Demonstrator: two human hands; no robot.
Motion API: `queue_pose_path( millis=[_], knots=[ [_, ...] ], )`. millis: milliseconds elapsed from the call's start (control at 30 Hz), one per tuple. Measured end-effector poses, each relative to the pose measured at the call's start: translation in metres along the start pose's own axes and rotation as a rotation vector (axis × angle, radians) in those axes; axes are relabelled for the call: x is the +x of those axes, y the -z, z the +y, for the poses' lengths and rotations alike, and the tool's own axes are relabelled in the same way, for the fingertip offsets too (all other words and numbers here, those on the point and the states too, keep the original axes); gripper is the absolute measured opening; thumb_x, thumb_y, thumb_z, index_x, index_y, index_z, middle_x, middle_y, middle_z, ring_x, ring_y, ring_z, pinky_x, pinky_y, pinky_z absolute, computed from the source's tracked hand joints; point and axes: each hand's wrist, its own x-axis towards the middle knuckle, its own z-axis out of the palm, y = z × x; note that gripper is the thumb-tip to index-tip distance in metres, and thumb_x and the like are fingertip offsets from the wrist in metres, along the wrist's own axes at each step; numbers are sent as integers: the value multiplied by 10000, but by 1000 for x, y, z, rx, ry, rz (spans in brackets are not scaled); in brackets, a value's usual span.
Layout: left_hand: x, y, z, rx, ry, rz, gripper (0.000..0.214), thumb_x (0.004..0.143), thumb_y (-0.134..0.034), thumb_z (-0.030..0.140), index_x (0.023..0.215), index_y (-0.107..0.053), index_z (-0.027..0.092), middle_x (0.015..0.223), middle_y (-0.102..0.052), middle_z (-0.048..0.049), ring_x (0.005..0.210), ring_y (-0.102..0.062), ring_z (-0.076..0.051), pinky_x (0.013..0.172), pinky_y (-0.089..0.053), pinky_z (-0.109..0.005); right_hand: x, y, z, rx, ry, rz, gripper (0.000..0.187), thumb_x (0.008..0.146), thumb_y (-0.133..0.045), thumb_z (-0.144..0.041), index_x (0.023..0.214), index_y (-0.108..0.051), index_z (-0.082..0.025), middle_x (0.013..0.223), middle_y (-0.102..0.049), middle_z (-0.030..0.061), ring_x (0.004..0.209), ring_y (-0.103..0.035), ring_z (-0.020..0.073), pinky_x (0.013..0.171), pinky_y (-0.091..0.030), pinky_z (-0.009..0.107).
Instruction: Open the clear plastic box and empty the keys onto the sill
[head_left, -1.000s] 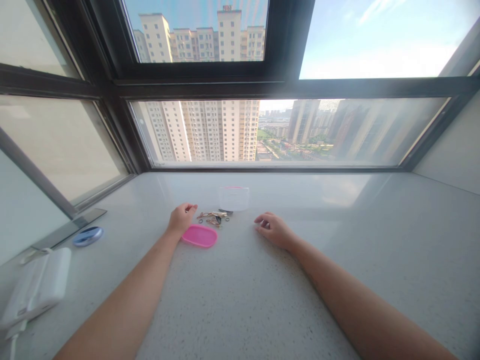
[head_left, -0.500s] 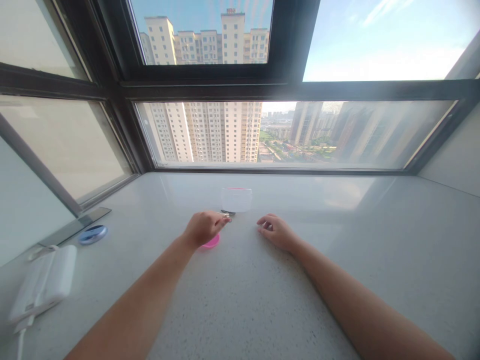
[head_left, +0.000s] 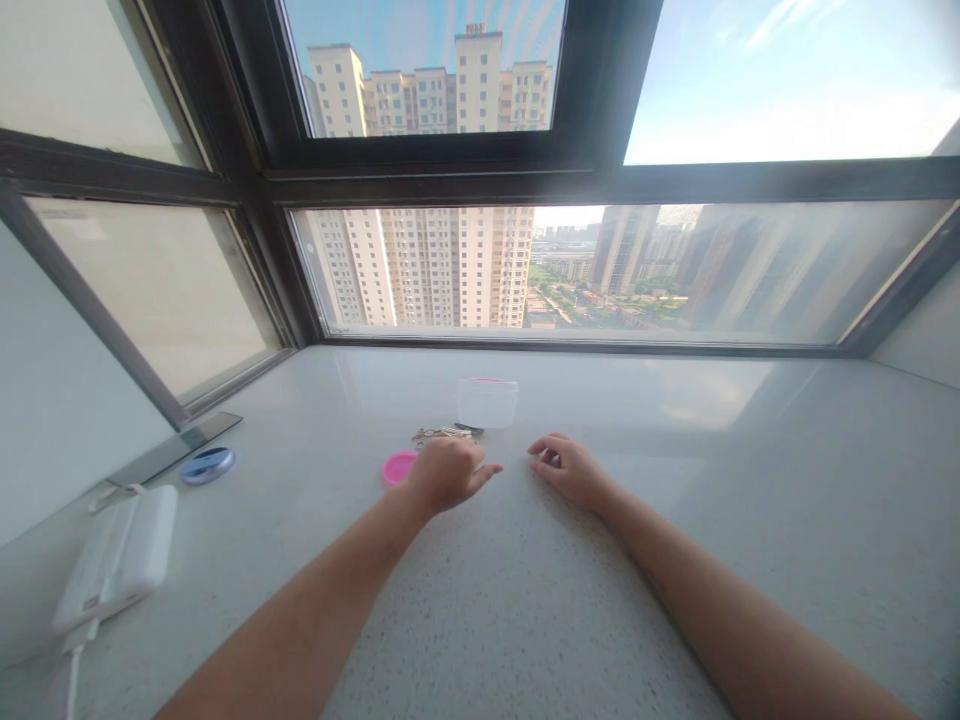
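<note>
My left hand is just above the counter, knuckles up, its thumb stretched out to the right, away from the bent fingers. I see nothing held in it, though its underside is hidden. Right behind it lies a small heap of slim metal items, silvery with one dark piece, too small to name surely. A pink round lid or dish is partly covered by my left wrist. My right hand rests on the counter farther right, fingers loosely curved, with a gap between thumb and fingers and nothing seen in it.
A clear box with a pinkish line along its top stands behind the metal items. On the left are a blue oval case, a white power bank with a cable, and a dark flat panel. Windows border the pale counter.
My left hand has moved right and nearer to me, its thumb now stretched out. More of the metal heap and the pink lid shows. The view has shifted slightly; the right hand stays put.
</note>
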Motion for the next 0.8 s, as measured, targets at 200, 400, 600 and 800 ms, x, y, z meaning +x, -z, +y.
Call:
queue_pose_path(
  millis=[200, 400, 600, 800],
  knots=[
    [0, 0, 5, 0, -17, -5, 494, 863, -301, 510, 670, -576, 148, 666, -592, -98, 632, -555, -181, 538, -318, -278, 1, -2, 1, 7, 11, -4, 206, 737, -551, -262, 906, -609, -159, 831, -536, 30, 656, -490, 89, 632, -386, 209],
    [-1, 0, 6, 13, -25, 4, 469, 863, -318, 500, 674, -565, 149, 669, -589, -66, 631, -554, -182, 533, -309, -272, 1, -2, 1, -4, 20, -2, 207, 739, -546, -265, 905, -604, -157, 846, -540, 34, 679, -501, 97, 637, -385, 211],
    [-1, -3, 5, -4, -38, -5, 459, 855, -334, 507, 676, -565, 154, 657, -588, -57, 601, -545, -172, 522, -290, -264, 0, 0, 0, -15, 4, -5, 207, 741, -546, -270, 907, -607, -164, 825, -536, 21, 647, -486, 85, 633, -389, 210],
    [-2, -4, 3, -3, -47, 19, 438, 858, -343, 488, 660, -549, 157, 657, -589, -51, 610, -542, -177, 517, -267, -267, 1, 0, 0, -17, -1, -7, 204, 736, -546, -261, 906, -607, -166, 824, -537, 21, 639, -482, 84, 625, -386, 208]
  ],
)
